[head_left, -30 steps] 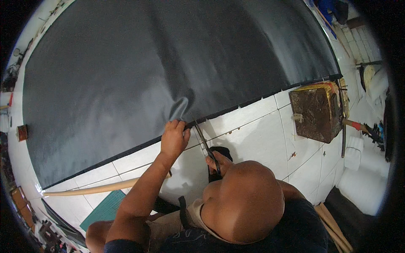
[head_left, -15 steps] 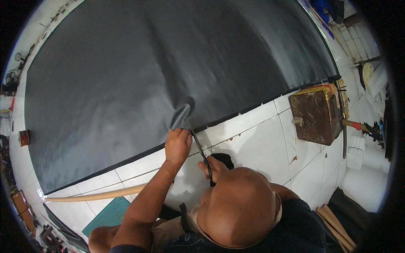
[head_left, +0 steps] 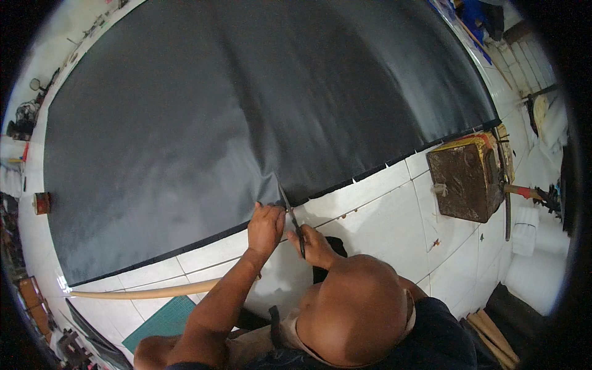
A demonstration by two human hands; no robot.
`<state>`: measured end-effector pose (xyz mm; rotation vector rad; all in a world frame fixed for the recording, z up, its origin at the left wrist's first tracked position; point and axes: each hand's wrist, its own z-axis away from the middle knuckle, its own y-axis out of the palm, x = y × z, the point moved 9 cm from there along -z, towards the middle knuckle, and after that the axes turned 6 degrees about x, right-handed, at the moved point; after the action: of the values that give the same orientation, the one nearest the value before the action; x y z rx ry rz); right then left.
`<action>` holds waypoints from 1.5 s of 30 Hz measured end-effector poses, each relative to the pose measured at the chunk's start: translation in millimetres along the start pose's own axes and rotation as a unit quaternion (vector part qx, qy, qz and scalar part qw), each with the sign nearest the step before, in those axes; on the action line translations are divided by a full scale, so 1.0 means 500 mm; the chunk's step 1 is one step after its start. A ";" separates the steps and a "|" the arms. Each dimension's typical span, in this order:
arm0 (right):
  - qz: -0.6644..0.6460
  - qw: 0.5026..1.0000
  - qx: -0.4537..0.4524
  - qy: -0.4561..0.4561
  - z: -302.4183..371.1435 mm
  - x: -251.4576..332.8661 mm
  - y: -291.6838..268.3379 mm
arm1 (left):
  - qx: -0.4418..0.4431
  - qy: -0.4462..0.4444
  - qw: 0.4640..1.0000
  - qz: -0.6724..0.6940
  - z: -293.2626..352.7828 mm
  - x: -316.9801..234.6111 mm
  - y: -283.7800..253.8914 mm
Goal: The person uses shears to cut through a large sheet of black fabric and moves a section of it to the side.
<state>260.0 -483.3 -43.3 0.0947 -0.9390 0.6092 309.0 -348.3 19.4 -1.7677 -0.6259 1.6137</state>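
Note:
A large sheet of black leather-like material (head_left: 154,142) is spread over the floor. My left hand (head_left: 266,227) pinches its near edge, with the fingers closed, and a crease runs up the sheet from there. Just to the right, my right hand (head_left: 316,248) is closed around the handles of a pair of scissors (head_left: 294,219). The blades point away from me and reach over the sheet's edge beside my left fingers. Part of the handles is hidden in my right hand. Small notches show along the edge farther right.
White floor tiles (head_left: 382,216) run along the near edge. A dark brown block (head_left: 462,182) stands at the right, a small reddish block (head_left: 42,203) at the far left. Nearer lie a long tan tube (head_left: 148,291) and a green mat (head_left: 161,322). My bent knee (head_left: 354,308) is close below the scissors.
The raised fold by my left hand has flattened into a narrower crease. My right hand has moved the scissors forward to the sheet's edge, closer to my left hand. The whole view has shifted slightly.

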 end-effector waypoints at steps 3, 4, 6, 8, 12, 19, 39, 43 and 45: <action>0.004 1.000 0.016 0.026 -0.035 0.009 -0.017 | 0.035 0.020 0.999 -0.009 -0.003 0.002 0.012; -0.001 0.999 0.026 0.043 -0.039 0.011 -0.021 | 0.050 0.031 0.998 -0.015 -0.005 -0.003 0.016; -0.002 1.000 0.010 0.021 -0.042 0.017 -0.023 | 0.079 0.024 0.996 -0.025 0.002 -0.002 0.016; -0.006 1.000 0.009 0.011 -0.040 0.030 -0.018 | 0.091 0.030 0.995 -0.041 0.015 0.002 0.013; -0.023 1.000 0.006 0.006 -0.042 0.002 -0.014 | 0.099 0.067 0.979 -0.165 0.039 -0.020 0.025; -0.027 0.998 -0.023 -0.045 -0.153 0.088 -0.035 | 0.150 0.045 0.958 -0.241 0.050 -0.033 0.042; 0.010 0.996 -0.077 -0.047 -0.358 0.237 -0.081 | 0.178 -0.001 0.962 -0.208 0.047 -0.027 0.055; 0.022 0.994 -0.084 -0.071 -0.464 0.327 -0.104 | 0.194 -0.013 0.957 -0.215 0.042 -0.021 0.050; 0.025 0.995 -0.076 -0.057 -0.473 0.348 -0.107 | 0.211 -0.022 0.955 -0.209 0.045 -0.017 0.051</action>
<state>536.4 -370.8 -39.5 -0.0303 -1.0977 0.5806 283.6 -368.3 5.5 -1.1974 -0.5759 1.3690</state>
